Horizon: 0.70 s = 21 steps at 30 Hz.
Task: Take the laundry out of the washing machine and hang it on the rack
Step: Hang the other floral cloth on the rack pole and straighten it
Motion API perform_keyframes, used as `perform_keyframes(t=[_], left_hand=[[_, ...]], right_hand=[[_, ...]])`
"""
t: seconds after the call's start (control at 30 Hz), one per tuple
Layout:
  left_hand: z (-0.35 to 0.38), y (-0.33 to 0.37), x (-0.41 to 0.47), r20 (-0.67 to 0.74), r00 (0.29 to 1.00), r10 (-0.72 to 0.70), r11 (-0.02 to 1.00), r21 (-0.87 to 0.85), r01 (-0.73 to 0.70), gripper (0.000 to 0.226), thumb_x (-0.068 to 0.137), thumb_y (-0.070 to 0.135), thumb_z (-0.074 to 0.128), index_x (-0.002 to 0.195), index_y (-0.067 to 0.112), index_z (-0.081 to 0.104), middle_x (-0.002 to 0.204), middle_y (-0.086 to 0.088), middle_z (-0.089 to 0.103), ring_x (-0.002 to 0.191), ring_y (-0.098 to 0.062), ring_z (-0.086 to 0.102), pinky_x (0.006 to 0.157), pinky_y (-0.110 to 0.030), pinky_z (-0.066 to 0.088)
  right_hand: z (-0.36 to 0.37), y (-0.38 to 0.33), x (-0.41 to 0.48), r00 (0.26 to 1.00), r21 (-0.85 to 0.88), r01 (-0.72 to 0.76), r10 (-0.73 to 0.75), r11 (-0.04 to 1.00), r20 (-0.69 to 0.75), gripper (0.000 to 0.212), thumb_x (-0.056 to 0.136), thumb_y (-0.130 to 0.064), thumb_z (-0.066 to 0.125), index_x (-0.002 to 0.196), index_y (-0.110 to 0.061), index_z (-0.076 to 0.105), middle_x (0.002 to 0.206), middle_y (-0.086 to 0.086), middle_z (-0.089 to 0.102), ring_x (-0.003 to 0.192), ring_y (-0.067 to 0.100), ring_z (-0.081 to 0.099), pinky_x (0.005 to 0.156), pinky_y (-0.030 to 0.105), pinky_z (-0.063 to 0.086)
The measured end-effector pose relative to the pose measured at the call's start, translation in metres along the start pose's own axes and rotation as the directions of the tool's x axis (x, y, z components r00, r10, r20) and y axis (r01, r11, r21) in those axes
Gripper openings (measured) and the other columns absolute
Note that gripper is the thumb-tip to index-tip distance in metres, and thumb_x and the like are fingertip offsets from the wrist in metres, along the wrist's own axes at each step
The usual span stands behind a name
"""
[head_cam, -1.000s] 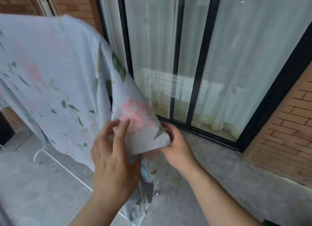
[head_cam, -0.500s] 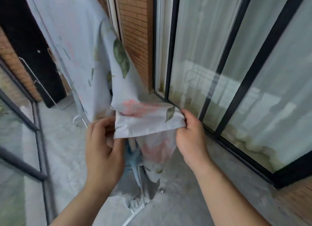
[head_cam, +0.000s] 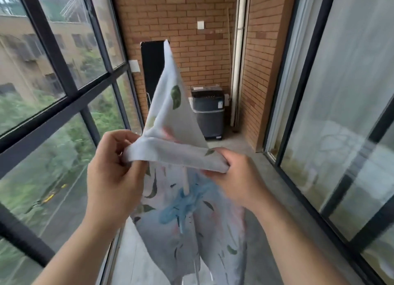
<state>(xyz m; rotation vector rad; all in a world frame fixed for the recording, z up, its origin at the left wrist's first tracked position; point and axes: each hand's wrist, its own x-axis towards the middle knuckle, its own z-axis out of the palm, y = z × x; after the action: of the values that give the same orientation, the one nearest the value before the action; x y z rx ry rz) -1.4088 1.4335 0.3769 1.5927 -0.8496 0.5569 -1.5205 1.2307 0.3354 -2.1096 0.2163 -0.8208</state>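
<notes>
Two hands work one floral sheet (head_cam: 170, 118). The sheet fills mid-frame: its peak runs up toward 12 o'clock and its bulk hangs down to 6, over what looks like a white rack pole (head_cam: 186, 178). Washing machine (head_cam: 207, 112) at 12, well apart, against the brick wall. Left hand (head_cam: 115, 174) at 9 pinches the hem. Right hand (head_cam: 236, 178) at 3 has its fingers curled round the same hem. Step, as judged: spreading the sheet on the rack. Next move likely calls for drawing the hem taut and level, then letting go.
</notes>
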Motion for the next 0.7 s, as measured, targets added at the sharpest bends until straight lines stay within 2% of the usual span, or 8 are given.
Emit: perform_keyframes(t=[0.1,0.2,0.3,0.37,0.4,0.5,0.6,0.7], left_hand=[[-0.014,0.016,0.009,0.098,0.990,0.097,0.931,0.344,-0.125,0.046,0.066,0.044,0.074,0.111,0.040,0.063,0.097,0.016,0.057,0.072,-0.005,0.057,0.060,-0.026,0.047],[-0.018,0.023,0.018,0.193,0.969,0.153,0.785,0.572,-0.238,0.062,0.067,0.020,0.083,0.125,0.033,0.065,0.111,0.009,0.057,0.075,-0.011,0.058,0.064,-0.030,0.051],[-0.015,0.025,0.028,0.181,0.955,0.237,0.829,0.474,-0.295,0.058,0.069,-0.006,0.065,0.117,0.026,0.072,0.113,0.010,0.064,0.086,-0.012,0.064,0.073,-0.023,0.052],[-0.011,0.026,0.037,0.152,0.959,0.240,0.878,0.388,-0.281,0.047,0.072,-0.004,0.059,0.108,0.022,0.074,0.104,0.015,0.067,0.089,-0.001,0.060,0.079,-0.006,0.045],[-0.009,0.025,0.042,0.140,0.967,0.211,0.895,0.369,-0.249,0.043,0.075,-0.001,0.058,0.106,0.024,0.073,0.096,0.021,0.066,0.084,0.002,0.058,0.073,-0.002,0.043],[0.000,0.021,0.059,0.152,0.987,0.049,0.970,0.229,-0.084,0.029,0.078,0.012,0.057,0.095,0.036,0.063,0.080,0.025,0.064,0.072,0.001,0.056,0.056,-0.010,0.043],[0.007,0.016,0.079,0.191,0.979,-0.073,0.996,0.065,0.062,0.022,0.078,0.019,0.049,0.086,0.034,0.062,0.080,0.017,0.065,0.066,0.003,0.056,0.054,-0.017,0.045],[0.013,0.012,0.104,0.199,0.963,-0.183,0.981,-0.024,0.192,0.023,0.084,0.017,0.045,0.084,0.029,0.065,0.073,0.011,0.064,0.067,-0.008,0.058,0.057,-0.029,0.049]], right_hand=[[-0.019,-0.007,0.006,0.995,0.051,0.076,-0.072,0.996,-0.072,0.033,0.083,-0.007,0.072,0.073,-0.038,0.068,0.066,-0.026,0.064,0.063,-0.008,0.057,0.055,0.008,0.038],[-0.031,-0.016,0.017,0.988,0.126,0.102,-0.086,0.987,-0.125,0.013,0.089,-0.012,0.066,0.082,-0.022,0.070,0.077,-0.007,0.066,0.073,0.006,0.059,0.062,0.018,0.044],[-0.034,-0.021,0.029,0.983,0.163,0.111,-0.084,0.980,-0.162,0.002,0.088,-0.008,0.067,0.088,-0.009,0.066,0.097,-0.003,0.065,0.090,0.004,0.059,0.077,0.016,0.047],[-0.032,-0.024,0.038,0.988,0.259,0.096,-0.061,0.961,-0.139,0.003,0.088,-0.007,0.068,0.089,-0.005,0.065,0.092,-0.005,0.067,0.085,0.001,0.060,0.075,0.021,0.050],[-0.030,-0.026,0.043,0.991,0.293,0.080,-0.044,0.953,-0.128,0.008,0.089,-0.009,0.068,0.085,-0.004,0.063,0.082,-0.002,0.064,0.076,0.004,0.057,0.069,0.025,0.048],[-0.028,-0.027,0.062,0.994,0.313,0.064,-0.032,0.948,-0.104,0.023,0.088,-0.025,0.070,0.080,-0.011,0.054,0.069,-0.004,0.054,0.066,0.008,0.047,0.060,0.025,0.042],[-0.030,-0.028,0.088,0.999,0.276,0.012,0.003,0.961,-0.051,0.026,0.081,-0.048,0.067,0.088,-0.026,0.057,0.077,-0.012,0.063,0.075,0.009,0.057,0.071,0.035,0.050],[-0.034,-0.029,0.116,1.000,0.232,0.003,-0.001,0.973,-0.012,0.033,0.076,-0.060,0.064,0.095,-0.034,0.058,0.087,-0.013,0.068,0.082,0.007,0.064,0.078,0.039,0.054]])
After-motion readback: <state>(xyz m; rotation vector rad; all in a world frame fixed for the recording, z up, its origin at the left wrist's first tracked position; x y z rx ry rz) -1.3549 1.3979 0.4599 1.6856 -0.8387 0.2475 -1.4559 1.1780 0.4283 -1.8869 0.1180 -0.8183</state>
